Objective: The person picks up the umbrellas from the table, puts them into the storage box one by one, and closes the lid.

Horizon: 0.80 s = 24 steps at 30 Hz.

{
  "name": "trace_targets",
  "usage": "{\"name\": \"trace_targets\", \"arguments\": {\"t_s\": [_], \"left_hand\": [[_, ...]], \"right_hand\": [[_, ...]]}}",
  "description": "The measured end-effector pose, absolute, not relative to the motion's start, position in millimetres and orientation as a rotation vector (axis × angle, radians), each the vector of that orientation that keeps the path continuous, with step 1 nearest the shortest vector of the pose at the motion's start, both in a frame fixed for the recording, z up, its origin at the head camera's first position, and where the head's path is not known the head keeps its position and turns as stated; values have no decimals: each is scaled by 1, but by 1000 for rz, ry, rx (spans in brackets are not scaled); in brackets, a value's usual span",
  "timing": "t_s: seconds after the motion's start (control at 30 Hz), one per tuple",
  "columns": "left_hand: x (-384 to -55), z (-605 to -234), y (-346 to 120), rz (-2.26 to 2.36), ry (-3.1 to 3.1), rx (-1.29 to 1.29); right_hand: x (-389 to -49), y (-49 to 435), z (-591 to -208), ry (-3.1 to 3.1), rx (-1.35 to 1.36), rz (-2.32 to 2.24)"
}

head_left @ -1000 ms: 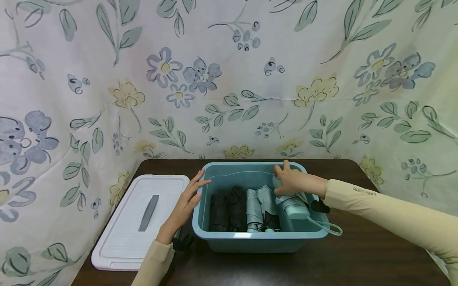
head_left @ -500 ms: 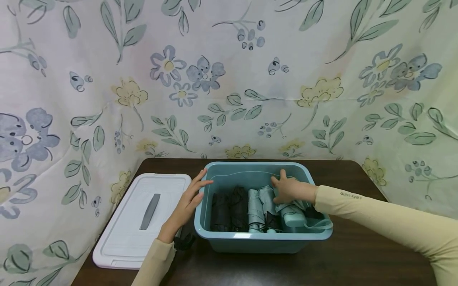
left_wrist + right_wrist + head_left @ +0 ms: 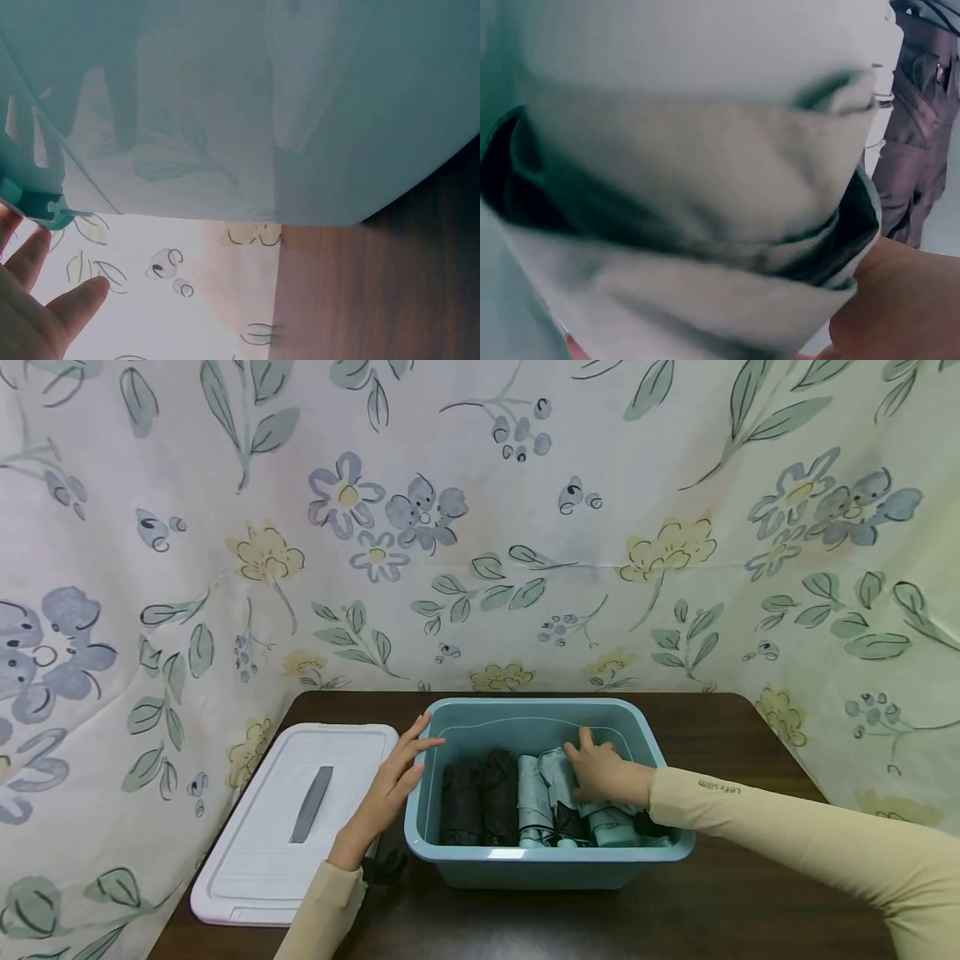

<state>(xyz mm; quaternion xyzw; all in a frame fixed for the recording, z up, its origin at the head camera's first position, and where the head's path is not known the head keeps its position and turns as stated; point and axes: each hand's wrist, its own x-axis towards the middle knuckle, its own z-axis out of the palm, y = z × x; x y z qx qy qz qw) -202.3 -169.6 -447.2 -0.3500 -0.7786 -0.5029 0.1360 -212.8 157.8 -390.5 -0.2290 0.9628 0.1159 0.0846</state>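
Observation:
A teal storage bin (image 3: 525, 870) holds several folded umbrellas lying side by side. My right hand (image 3: 606, 774) is inside its right part, gripping a light blue folded umbrella (image 3: 613, 828). In the right wrist view this umbrella's loose cloth (image 3: 705, 172) fills most of the picture, with part of the hand (image 3: 900, 300) at its side. To its left lie light blue umbrellas (image 3: 533, 797) and two black umbrellas (image 3: 460, 806). My left hand (image 3: 390, 785) rests at the bin's left rim with its fingers spread and fairly straight; the left wrist view shows fingertips by the bin's handle (image 3: 37, 202).
A white lid (image 3: 255, 860) with a grey handle lies on the dark wooden table (image 3: 750, 893), left of the bin. Behind the table hangs a flowered cloth (image 3: 480, 527).
My right hand has lowered the light blue umbrella into the bin's right part; its wrist strap, earlier hanging over the rim, has dropped inside. My left hand stays at the rim.

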Motion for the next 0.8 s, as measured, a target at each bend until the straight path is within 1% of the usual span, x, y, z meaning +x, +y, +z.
{"name": "trace_targets", "arguments": {"t_s": [0.2,0.43,0.73,0.8], "left_hand": [[-202,-448,-169,-1453,-2259,-1012],[-202,-447,-169,-1457,-2260,-1004],[-202,-446,-170,-1440,-2276,-1001],[-198,-440,-169,-1437,-2293,-994]], "right_hand": [[-214,157,-393,2787,-566,326],[-219,154,-393,2641,-384,136],[-218,154,-388,2597,-386,131],[-217,155,-387,2580,-389,111]]}}
